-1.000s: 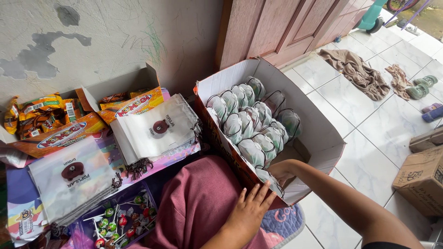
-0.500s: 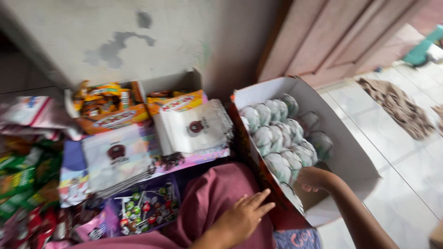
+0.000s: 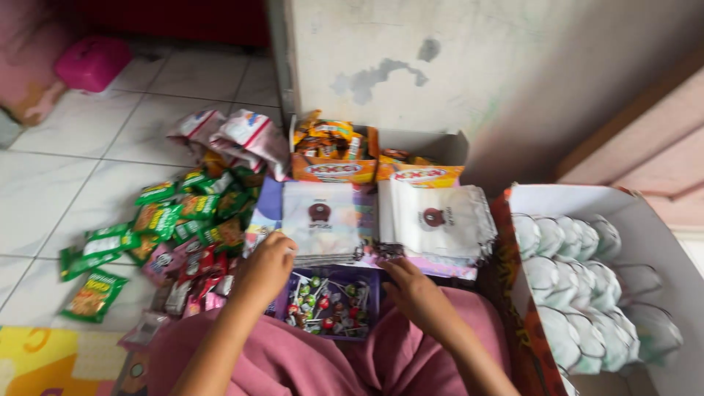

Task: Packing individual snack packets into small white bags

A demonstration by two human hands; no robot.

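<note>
A white tiled floor (image 3: 66,198) runs up to a stained grey wall (image 3: 469,66), and the person sits on it in pink trousers with snacks spread in front of the knees.

The left hand (image 3: 265,270) rests with its fingers curled loosely down over the near left corner of a stack of white bags (image 3: 321,224); it grips nothing that can be made out. The right hand (image 3: 414,290) lies half open, palm down, fingers pointing toward the left hand, at the near edge of a second stack of bags (image 3: 434,220). It touches the edge but holds nothing.

Between the two hands sits a tray of lollipops (image 3: 330,302), just below the first stack. Left of the left hand lie green snack packets (image 3: 172,220) and, closer to it, red packets (image 3: 192,268), all loose on the tiles. Beyond the stacks, against the wall, stand orange cartons (image 3: 367,165) full of sweets. Right of the right hand, an open white cardboard box (image 3: 660,235) holds rows of clear cups (image 3: 572,279) with pale lids. Far off to the left sits a pink case (image 3: 93,62).
</note>
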